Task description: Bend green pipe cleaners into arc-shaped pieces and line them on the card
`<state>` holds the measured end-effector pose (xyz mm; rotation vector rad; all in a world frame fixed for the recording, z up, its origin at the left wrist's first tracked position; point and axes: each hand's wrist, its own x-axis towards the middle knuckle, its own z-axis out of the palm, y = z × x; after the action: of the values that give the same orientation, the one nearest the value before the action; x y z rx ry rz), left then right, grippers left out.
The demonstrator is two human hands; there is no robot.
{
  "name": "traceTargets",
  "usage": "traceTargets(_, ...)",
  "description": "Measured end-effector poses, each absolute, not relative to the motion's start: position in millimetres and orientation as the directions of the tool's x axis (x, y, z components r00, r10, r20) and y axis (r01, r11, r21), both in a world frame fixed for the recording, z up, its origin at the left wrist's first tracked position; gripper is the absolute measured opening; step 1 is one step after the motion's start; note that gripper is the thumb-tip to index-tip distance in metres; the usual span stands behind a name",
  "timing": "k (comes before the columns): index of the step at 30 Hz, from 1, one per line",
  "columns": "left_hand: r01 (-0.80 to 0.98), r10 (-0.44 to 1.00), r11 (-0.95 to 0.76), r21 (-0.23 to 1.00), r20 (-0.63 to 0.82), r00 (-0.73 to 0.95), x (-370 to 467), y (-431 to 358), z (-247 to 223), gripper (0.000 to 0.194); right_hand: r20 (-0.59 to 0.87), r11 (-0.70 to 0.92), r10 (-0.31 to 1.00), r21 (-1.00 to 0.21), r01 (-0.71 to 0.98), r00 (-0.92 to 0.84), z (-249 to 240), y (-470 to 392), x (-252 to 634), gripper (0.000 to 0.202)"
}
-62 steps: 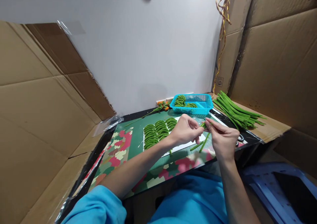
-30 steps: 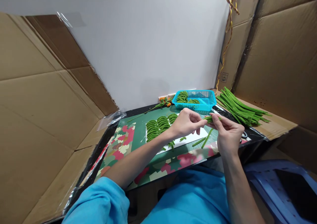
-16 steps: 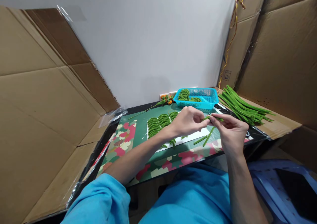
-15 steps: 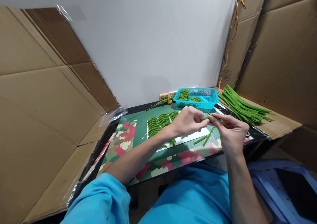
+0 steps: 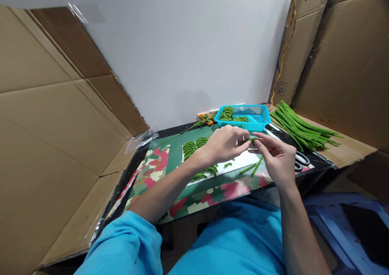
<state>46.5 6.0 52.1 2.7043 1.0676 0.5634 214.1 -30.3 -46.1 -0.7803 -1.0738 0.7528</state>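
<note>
Small printed box symbol with marks above it, one, on the right-hand cardboard panel (image 5: 299,56), low by the twisted yellow cord (image 5: 283,58); characters too small to read. Legible wording or numbers: none.

Your left hand (image 5: 226,145) and right hand (image 5: 278,155) partly cover the green strip (image 5: 251,140) they pinch. The blue stool (image 5: 334,226) runs off your view.

- Basket (image 5: 258,126): bright turquoise
- Long stems (image 5: 299,129): vivid green
- Curved pieces (image 5: 202,142): green as well
- Sheet (image 5: 243,160): plain white
- Mat (image 5: 174,147): dark green, bordered with pink, cream and green patches (rather like camouflage)
- Flowers (image 5: 209,122): orange
- Cord (image 5: 283,60): golden yellow
- Shirt (image 5: 234,238): bright blue
- Cardboard (image 5: 45,125): tan (one strip darker)
- Wall (image 5: 188,44): pale grey
</note>
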Motion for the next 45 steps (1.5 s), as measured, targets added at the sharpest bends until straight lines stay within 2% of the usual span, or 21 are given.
traceTargets(9, 0.630, 0.655, -0.755, 0.180, 0.180, 0.734, 38, 11, 56, 0.019, 0.406, 0.452, 0.870, -0.883, -0.124, 0.278, -55, -24, 216, 0.032)
traceTargets(12, 0.633, 0.659, -0.751, 0.187, 0.161, 0.735, 35, 14, 53, 0.014, 0.410, 0.438, 0.885, -0.894, -0.096, 0.222, -59, -22, 215, 0.032)
traceTargets(15, 0.648, 0.671, -0.739, 0.186, 0.114, 0.733, 33, 15, 51, 0.015, 0.452, 0.453, 0.882, -0.891, 0.027, 0.132, -62, -20, 214, 0.027)
traceTargets(18, 0.695, 0.702, -0.710, 0.112, 0.046, 0.710, 30, 16, 51, 0.013, 0.499, 0.483, 0.866, -0.852, 0.201, 0.037, -65, -20, 211, 0.018)
traceTargets(21, 0.719, 0.718, -0.693, 0.052, -0.038, 0.695, 27, 17, 49, 0.011, 0.496, 0.480, 0.867, -0.810, 0.337, -0.043, -68, -19, 208, 0.012)
traceTargets(24, 0.723, 0.719, -0.688, 0.060, -0.072, 0.691, 26, 20, 47, 0.007, 0.476, 0.468, 0.875, -0.783, 0.409, -0.091, -71, -17, 205, 0.010)
traceTargets(28, 0.714, 0.709, -0.697, 0.065, -0.087, 0.700, 25, 25, 45, 0.006, 0.473, 0.472, 0.873, -0.759, 0.449, -0.118, -72, -16, 201, 0.009)
traceTargets(36, 0.723, 0.706, -0.691, 0.003, -0.211, 0.676, 25, 27, 50, 0.010, 0.490, 0.501, 0.856, -0.705, 0.502, -0.166, -77, -12, 193, 0.008)
traceTargets(45, 0.740, 0.710, -0.673, 0.016, -0.269, 0.651, 22, 32, 46, 0.015, 0.460, 0.492, 0.864, -0.691, 0.530, -0.203, -82, -10, 192, 0.013)
